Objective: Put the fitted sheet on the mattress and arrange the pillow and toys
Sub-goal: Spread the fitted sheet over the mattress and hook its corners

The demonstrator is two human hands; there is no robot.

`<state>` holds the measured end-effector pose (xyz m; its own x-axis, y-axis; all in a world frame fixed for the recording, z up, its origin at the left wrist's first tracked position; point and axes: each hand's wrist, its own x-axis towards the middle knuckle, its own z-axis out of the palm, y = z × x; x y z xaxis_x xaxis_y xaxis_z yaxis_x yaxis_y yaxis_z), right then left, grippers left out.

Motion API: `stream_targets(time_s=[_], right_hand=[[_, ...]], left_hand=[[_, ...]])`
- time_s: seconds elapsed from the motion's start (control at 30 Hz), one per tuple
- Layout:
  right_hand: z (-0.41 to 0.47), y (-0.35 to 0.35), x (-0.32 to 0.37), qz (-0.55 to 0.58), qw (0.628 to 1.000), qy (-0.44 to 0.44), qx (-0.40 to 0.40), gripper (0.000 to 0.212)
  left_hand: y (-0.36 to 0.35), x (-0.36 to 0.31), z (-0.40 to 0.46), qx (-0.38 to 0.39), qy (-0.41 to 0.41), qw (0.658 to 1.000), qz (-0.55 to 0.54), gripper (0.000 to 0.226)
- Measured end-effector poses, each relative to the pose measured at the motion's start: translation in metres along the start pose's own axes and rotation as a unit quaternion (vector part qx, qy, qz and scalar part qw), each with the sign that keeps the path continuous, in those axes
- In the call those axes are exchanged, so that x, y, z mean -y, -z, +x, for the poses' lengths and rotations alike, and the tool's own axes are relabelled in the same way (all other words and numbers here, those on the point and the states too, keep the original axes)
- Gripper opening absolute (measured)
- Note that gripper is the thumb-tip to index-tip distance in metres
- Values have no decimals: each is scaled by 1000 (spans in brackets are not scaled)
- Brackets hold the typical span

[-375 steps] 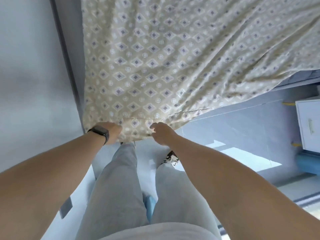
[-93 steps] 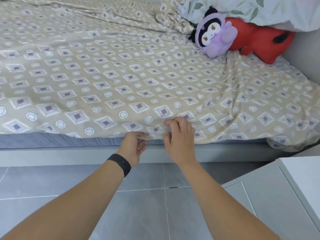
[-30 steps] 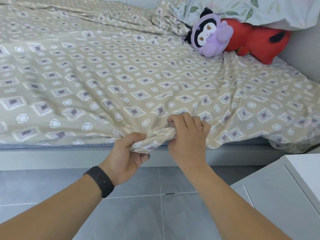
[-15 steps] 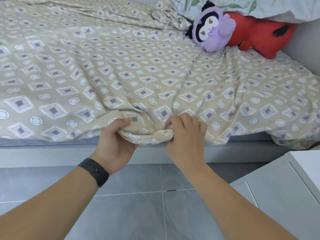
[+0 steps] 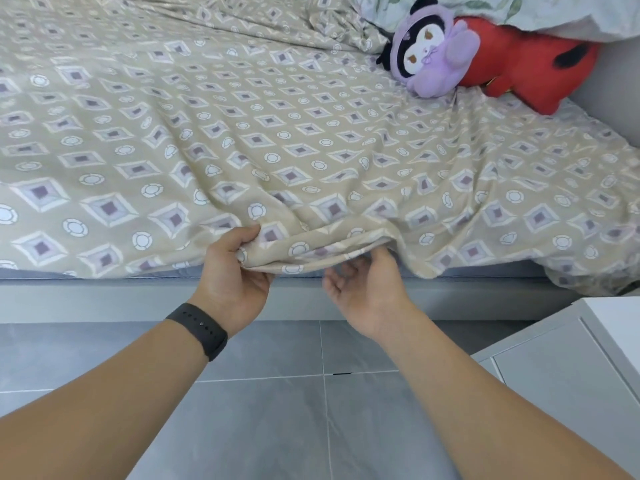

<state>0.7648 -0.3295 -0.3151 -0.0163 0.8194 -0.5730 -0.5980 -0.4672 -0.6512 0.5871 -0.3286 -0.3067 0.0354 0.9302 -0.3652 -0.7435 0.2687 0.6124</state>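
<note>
Grey floor tiles point(image 5: 277, 427) meet the bed's near edge, where the left hand point(image 5: 232, 271) pinches the fitted sheet point(image 5: 242, 140) hem; the right hand point(image 5: 367, 289) spreads beneath. Soft, light cloth: best gripped at the hem.

L hand point(image 5: 231, 271) grips bunched edge of fitted sheet point(image 5: 242, 133) at mattress point(image 5: 485, 271) side, thumb on top. R hand point(image 5: 367, 289) palm up, fingers under the fold. Purple plush point(image 5: 433, 60) leans against red plush point(image 5: 526, 71), both partly under pillow point(image 5: 571, 15). White cabinet point(image 5: 571, 368) at lower right; black band point(image 5: 199, 329) on L wrist.
</note>
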Motion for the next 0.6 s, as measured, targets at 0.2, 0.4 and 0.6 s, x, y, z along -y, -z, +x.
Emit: stream_targets(time_s=[0.2, 0.4, 0.6], right_hand=[[5, -9, 0, 41, 984, 42, 169, 59], [-10, -14, 4, 34, 989, 7, 141, 18], [3, -16, -19, -51, 998, 7, -19, 36]], left_hand=[[3, 16, -9, 162, 4, 964, 210, 39], [22, 8, -15, 225, 101, 898, 365, 40], [28, 5, -19, 266, 149, 865, 399, 18]])
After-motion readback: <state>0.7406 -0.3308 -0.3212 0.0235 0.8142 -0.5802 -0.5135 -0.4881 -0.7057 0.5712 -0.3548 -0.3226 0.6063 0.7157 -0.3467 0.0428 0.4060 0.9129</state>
